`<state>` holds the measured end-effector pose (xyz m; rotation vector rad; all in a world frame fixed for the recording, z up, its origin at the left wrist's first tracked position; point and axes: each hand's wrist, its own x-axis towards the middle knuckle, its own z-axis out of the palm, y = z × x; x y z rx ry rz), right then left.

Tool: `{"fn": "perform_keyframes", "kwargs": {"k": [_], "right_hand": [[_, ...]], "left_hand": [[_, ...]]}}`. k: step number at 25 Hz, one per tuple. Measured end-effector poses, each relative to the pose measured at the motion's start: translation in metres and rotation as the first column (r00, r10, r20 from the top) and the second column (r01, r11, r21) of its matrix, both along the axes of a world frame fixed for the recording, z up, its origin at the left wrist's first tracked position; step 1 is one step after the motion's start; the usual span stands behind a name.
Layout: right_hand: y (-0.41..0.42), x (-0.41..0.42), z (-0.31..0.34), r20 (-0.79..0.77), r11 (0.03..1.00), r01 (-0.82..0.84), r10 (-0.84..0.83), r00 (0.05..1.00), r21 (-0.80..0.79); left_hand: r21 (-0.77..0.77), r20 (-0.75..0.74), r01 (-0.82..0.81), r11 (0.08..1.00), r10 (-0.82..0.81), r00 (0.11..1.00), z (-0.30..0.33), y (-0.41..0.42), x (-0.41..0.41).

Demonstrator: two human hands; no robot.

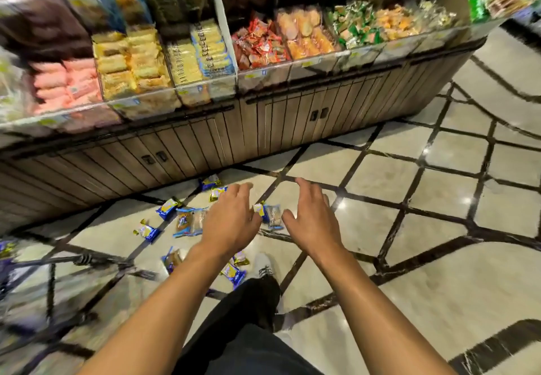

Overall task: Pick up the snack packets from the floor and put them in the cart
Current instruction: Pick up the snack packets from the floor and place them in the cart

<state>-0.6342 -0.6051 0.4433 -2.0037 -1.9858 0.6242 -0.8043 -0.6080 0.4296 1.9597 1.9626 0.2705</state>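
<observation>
Several small blue-and-gold snack packets lie scattered on the tiled floor in front of the display stand, among them one (167, 207) at the left, a paler pair (189, 222) beside it and one (270, 215) between my hands. My left hand (232, 218) hovers above the packets with relaxed fingers and holds nothing. My right hand (313, 213) hangs beside it, also with loose fingers and nothing in it. The wire cart (26, 281) shows blurred at the left edge, with blue packets (7, 250) in it.
A wooden display stand (263, 123) with clear bins of packaged snacks runs across the back. My dark trouser leg (248, 310) and white shoe (265, 266) stand among the nearest packets. Glossy tiled floor (424, 228) stretches to the right.
</observation>
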Motion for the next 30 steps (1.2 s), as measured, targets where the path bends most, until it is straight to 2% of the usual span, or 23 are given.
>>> {"fn": "perform_keyframes", "kwargs": {"k": [3, 7, 11, 17, 22, 26, 30], "right_hand": [[0.054, 0.001, -0.016, 0.019, 0.998, -0.050, 0.050, 0.999, -0.043], [0.117, -0.001, -0.038, 0.101, 0.985, -0.134, 0.145, 0.984, -0.110], [0.176, -0.001, -0.060, 0.159, 0.969, -0.202, 0.224, 0.962, -0.139], [0.235, 0.000, -0.126, 0.166, 0.944, -0.239, 0.279, 0.946, -0.228], [0.277, -0.007, -0.241, 0.133, 0.927, -0.290, 0.327, 0.935, -0.239], [0.298, -0.013, -0.386, 0.118, 0.911, -0.327, 0.364, 0.924, -0.251], [0.302, 0.001, -0.531, 0.106, 0.909, -0.294, 0.337, 0.936, -0.294]], "left_hand": [[-0.049, 0.027, -0.063, 0.997, 0.065, 0.998, -0.019, 0.046, -0.005], [-0.119, -0.019, -0.095, 0.988, 0.093, 0.995, -0.043, 0.105, -0.013], [-0.139, -0.116, -0.035, 0.990, 0.018, 0.993, -0.069, 0.159, -0.014], [-0.188, -0.128, -0.045, 0.981, 0.020, 0.992, -0.133, 0.219, -0.013], [-0.204, -0.072, -0.100, 0.974, 0.087, 0.994, -0.240, 0.259, -0.010], [-0.215, -0.070, -0.136, 0.967, 0.124, 0.990, -0.383, 0.273, -0.012], [-0.302, -0.059, -0.130, 0.945, 0.117, 0.991, -0.524, 0.269, -0.006]]}}
